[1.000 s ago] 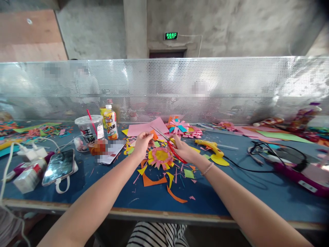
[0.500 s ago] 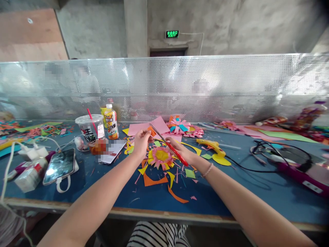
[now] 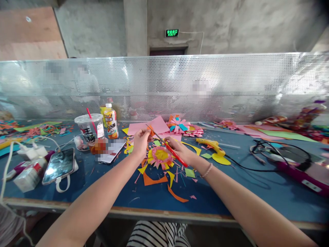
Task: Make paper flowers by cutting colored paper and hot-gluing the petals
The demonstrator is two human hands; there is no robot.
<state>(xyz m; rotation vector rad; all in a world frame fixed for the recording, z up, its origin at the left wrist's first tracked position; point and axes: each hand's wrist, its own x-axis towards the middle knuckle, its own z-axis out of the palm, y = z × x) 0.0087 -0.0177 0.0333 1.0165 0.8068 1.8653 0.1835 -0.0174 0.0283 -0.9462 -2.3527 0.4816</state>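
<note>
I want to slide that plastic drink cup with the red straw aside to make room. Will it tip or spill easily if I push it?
Probably somewhat tippy: the plastic cup stands tall on a base narrower than its lid, so push low. Its clear thin-looking wall may flex if squeezed. The lid appears to be on, but the red straw pokes through it, so a knock might leak. How full it is cannot be judged.

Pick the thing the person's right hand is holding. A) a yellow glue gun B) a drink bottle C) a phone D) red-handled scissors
D: the right hand grips the red-handled scissors, whose blades reach toward the small orange paper pinched by the left hand; the glue gun, phone and bottle all lie or stand untouched on the table.
</note>
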